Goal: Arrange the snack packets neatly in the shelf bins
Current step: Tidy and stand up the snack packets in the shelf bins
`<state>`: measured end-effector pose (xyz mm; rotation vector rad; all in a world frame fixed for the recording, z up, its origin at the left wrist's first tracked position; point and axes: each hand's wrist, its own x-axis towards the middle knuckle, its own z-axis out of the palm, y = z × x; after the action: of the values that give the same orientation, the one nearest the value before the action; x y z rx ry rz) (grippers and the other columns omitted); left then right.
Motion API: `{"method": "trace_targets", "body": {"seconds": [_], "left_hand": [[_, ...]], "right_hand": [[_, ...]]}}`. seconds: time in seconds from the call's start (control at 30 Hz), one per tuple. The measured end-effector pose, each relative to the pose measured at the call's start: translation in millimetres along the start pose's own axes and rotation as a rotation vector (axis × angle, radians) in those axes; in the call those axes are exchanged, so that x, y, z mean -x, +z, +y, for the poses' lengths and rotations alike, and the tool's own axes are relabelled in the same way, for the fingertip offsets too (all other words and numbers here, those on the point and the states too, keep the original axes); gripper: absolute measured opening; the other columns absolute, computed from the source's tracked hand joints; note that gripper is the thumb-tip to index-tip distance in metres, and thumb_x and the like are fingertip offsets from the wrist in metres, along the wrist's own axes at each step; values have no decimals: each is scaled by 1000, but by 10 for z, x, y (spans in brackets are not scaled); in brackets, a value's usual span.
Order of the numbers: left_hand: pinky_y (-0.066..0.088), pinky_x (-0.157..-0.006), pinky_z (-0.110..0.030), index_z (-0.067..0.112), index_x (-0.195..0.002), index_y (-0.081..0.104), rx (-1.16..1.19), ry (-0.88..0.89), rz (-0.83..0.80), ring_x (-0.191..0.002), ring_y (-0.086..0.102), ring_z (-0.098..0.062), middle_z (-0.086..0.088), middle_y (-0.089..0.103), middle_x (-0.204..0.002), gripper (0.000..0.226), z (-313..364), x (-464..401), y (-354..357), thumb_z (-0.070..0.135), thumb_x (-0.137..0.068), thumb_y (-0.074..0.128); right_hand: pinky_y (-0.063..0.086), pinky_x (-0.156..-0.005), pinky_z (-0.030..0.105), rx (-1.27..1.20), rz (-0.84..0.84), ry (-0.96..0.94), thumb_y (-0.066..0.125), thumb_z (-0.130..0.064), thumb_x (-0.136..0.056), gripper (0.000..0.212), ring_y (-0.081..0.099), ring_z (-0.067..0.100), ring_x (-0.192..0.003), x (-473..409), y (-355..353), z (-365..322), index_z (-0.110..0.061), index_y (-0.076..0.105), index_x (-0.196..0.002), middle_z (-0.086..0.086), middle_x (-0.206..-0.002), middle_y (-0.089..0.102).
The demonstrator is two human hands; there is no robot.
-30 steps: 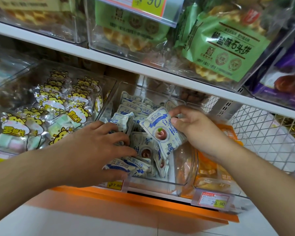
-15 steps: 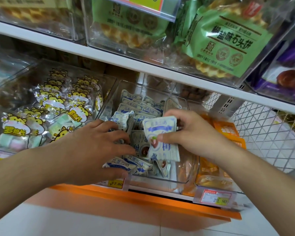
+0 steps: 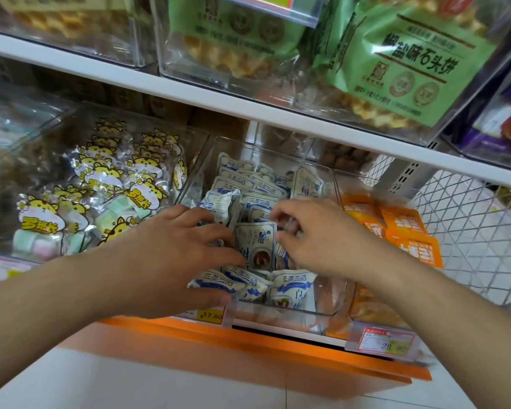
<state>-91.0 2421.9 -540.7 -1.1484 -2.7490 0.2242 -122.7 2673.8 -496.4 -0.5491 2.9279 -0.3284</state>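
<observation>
Near the bottom of the frame I see pale floor tiles (image 3: 189,388) and the orange shelf base (image 3: 278,346). Two price tags clip on the shelf front: a yellow one (image 3: 210,315) at lower centre, a red-and-white one (image 3: 385,341) at lower right.

My left hand (image 3: 163,255) reaches into the clear bin (image 3: 322,312) at centre, fingers spread and loosely bent, resting on the blue-and-white snack packets (image 3: 242,280) along the bin's left side. I can't tell if it actually grips one. My right hand (image 3: 316,240) is just beside it, fingers curled, fingertips at the right edge of an upright packet (image 3: 255,243) standing between both hands; whether it pinches that packet or only touches it, I can't tell.

More of the same packets stand in rows at the bin's back (image 3: 248,178).

Left of centre, a bin of yellow cartoon-label sweets (image 3: 106,184). Right of centre, orange packets (image 3: 407,231), then a white wire basket (image 3: 469,219).

Across the top, the white upper shelf (image 3: 189,93) carries green waffle bags (image 3: 413,63).
</observation>
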Motion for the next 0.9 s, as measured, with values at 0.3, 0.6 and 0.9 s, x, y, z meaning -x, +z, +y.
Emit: {"method": "trace_targets", "body": {"seconds": [0.3, 0.6, 0.9], "left_hand": [[50, -101, -46, 53, -135, 49, 8, 6, 16, -127, 54, -23, 14, 60, -137, 56, -5, 8, 18, 82, -92, 28], [50, -100, -45, 54, -134, 50, -7, 5, 24, -127, 55, -22, 16, 61, -135, 56, 1, 13, 22, 83, -92, 29], [48, -103, -46, 55, -135, 48, 12, 13, 17, -131, 53, -22, 19, 55, -143, 54, 20, -9, 10, 83, -92, 29]], "right_hand": [[51, -81, 27, -260, 4, 121, 89, -26, -84, 26, 66, 10, -96, -291, 134, 45, -29, 76, -106, -13, -104, 66], [60, -65, 37, -881, 128, 221, 69, 6, -94, 27, 72, 32, -83, -153, -103, 385, -9, 66, -117, 27, -110, 72], [49, -108, 38, -324, -184, 65, 86, -24, -82, 53, 61, 13, -128, -8, -259, 180, -49, 67, -125, -23, -143, 55]]}}
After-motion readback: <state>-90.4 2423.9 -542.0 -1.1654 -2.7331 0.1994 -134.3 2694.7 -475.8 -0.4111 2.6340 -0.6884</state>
